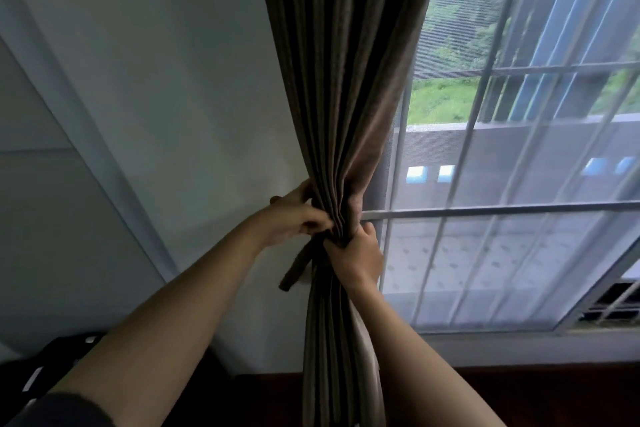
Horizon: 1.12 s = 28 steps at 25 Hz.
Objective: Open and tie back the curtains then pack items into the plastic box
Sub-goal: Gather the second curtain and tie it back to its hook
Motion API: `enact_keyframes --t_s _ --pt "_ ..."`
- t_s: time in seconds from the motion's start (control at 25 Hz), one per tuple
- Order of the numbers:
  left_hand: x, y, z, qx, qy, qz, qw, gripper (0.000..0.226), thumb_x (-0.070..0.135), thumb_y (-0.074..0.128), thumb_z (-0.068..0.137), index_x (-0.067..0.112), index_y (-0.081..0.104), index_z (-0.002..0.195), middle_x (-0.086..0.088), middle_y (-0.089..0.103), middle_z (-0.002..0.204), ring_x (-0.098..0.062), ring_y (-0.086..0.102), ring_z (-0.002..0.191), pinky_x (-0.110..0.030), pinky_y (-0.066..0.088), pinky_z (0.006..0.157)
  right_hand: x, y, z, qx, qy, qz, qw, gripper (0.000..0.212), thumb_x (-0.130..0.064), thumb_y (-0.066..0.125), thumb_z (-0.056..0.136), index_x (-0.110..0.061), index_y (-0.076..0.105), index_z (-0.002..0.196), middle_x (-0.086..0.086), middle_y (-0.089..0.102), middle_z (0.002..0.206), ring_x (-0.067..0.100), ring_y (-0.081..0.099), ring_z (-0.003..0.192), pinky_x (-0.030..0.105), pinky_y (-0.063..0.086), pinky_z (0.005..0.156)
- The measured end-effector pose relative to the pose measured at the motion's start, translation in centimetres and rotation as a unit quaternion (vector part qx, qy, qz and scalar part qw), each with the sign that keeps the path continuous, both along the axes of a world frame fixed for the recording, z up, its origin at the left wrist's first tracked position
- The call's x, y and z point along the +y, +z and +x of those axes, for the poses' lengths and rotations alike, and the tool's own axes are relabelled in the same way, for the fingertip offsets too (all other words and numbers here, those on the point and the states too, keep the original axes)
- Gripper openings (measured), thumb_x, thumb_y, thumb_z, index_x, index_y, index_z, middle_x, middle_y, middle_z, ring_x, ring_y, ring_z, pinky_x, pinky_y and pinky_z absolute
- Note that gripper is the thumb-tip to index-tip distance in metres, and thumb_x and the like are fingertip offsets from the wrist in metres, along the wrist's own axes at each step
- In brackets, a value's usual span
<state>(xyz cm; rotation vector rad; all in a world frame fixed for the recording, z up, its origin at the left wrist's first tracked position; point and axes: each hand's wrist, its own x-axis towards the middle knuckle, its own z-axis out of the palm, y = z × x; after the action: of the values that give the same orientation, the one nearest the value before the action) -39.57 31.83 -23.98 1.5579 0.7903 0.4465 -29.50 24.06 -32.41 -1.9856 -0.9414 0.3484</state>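
Observation:
A brown pleated curtain (pixel 343 80) hangs gathered into a tight bundle at the left edge of the window (pixel 519 149). A matching brown tie-back strap (pixel 296 269) wraps the bundle at its waist, and one loose end hangs down to the left. My left hand (pixel 294 218) pinches the strap against the left side of the bundle. Lower on the right side, my right hand (pixel 356 256) grips the bundle and strap from the front. The plastic box is not in view.
A white wall (pixel 156 97) lies left of the curtain. The window has a mesh screen and metal bars (pixel 485 210), with greenery outside. A dark wooden surface (pixel 519 395) runs below the sill. A dark object with white patches (pixel 52 367) sits at the lower left.

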Motion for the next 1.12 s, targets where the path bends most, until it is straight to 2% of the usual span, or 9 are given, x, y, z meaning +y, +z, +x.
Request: enact_keyframes --t_s 0.08,0.2,0.36,0.48,0.64,0.8,0.92,1.04,1.12 --pt "0.4 -3.0 -2.3 -0.031 0.102 -0.023 0.994 0.064 -0.016 0.049 0.08 0.025 0.047 0.128 0.003 0.051 0.128 -0.011 0.062 0.081 -0.025 0.052 0.067 -0.2 -0.1 0.6 -0.012 0.021 0.001 1.0 0.036 -0.038 0.065 0.072 -0.017 0.059 0.1 0.0 0.049 0.098 0.028 0.059 0.085 0.041 0.052 0.075" --pt "-0.8 -7.2 -4.1 0.148 0.106 0.098 0.978 0.058 -0.002 0.055 0.083 0.026 0.047 0.133 0.004 0.042 0.141 -0.006 0.058 0.085 -0.021 0.05 0.072 -0.2 0.0 0.8 -0.015 0.042 0.001 0.999 0.038 -0.035 0.068 0.07 -0.017 0.06 0.102 -0.003 0.048 0.097 0.026 0.059 0.086 0.038 0.051 0.074" --pt "-2.5 -8.9 -1.8 0.141 0.071 0.164 0.974 0.051 0.011 0.056 0.088 0.021 0.044 0.136 0.001 0.053 0.133 -0.008 0.06 0.074 -0.014 0.045 0.061 -0.7 -0.1 0.5 -0.014 0.065 0.004 0.998 0.042 -0.034 0.069 0.069 -0.019 0.06 0.107 -0.004 0.048 0.097 0.02 0.057 0.088 0.036 0.051 0.073" --pt "-2.8 -9.3 -0.2 0.174 0.105 0.198 0.959 0.035 0.011 0.048 0.091 0.014 0.056 0.125 -0.01 0.063 0.119 -0.023 0.063 0.093 -0.026 0.049 0.078 -0.9 0.5 0.2 -0.003 0.107 -0.015 0.994 0.047 -0.038 0.071 0.063 -0.02 0.06 0.105 -0.004 0.047 0.097 0.017 0.056 0.087 0.032 0.049 0.072" --pt "-3.6 -9.6 0.4 0.161 0.099 0.195 0.962 0.026 0.009 0.048 0.092 0.005 0.059 0.116 -0.016 0.066 0.112 -0.031 0.063 0.103 -0.038 0.051 0.089 -0.8 1.4 0.1 0.014 0.103 -0.029 0.994 0.065 -0.071 0.057 0.056 -0.034 0.06 0.109 -0.004 0.05 0.098 0.016 0.056 0.09 0.034 0.051 0.082" --pt "-2.8 -9.1 -1.1 0.179 0.052 0.231 0.955 0.03 0.013 0.039 0.095 0.015 0.059 0.118 -0.008 0.066 0.114 -0.024 0.062 0.102 -0.033 0.049 0.089 -0.9 1.7 -0.4 -0.012 0.031 -0.017 0.999 0.05 -0.057 0.054 0.076 -0.029 0.055 0.118 -0.003 0.048 0.113 0.026 0.059 0.094 0.042 0.052 0.082" --pt "-1.4 -8.9 -3.5 0.215 0.031 0.312 0.925 0.021 0.019 0.037 0.097 0.017 0.054 0.109 -0.009 0.067 0.098 -0.024 0.062 0.084 -0.036 0.051 0.074 -1.3 2.2 -0.7 -0.049 0.018 0.019 0.998 0.047 -0.045 0.056 0.08 -0.024 0.049 0.121 -0.004 0.05 0.12 0.029 0.06 0.095 0.045 0.052 0.079" --pt "-1.3 -8.6 -5.0 0.251 0.004 0.413 0.875 0.018 0.029 0.038 0.098 0.015 0.046 0.107 -0.003 0.059 0.075 -0.021 0.055 0.065 -0.029 0.04 0.056 -1.4 2.4 -0.8 -0.057 0.02 0.062 0.996 0.059 -0.033 0.059 0.079 -0.024 0.039 0.133 0.001 0.061 0.117 0.032 0.061 0.099 0.047 0.051 0.079" --pt "-1.4 -8.7 -5.7 0.276 -0.023 0.487 0.829 0.03 0.04 0.031 0.097 0.015 0.046 0.106 -0.004 0.063 0.079 -0.02 0.058 0.066 -0.028 0.037 0.055 -1.4 2.4 -0.9 -0.061 0.025 0.061 0.996 0.062 -0.028 0.059 0.077 -0.022 0.036 0.135 0.005 0.062 0.116 0.033 0.06 0.101 0.047 0.051 0.08"
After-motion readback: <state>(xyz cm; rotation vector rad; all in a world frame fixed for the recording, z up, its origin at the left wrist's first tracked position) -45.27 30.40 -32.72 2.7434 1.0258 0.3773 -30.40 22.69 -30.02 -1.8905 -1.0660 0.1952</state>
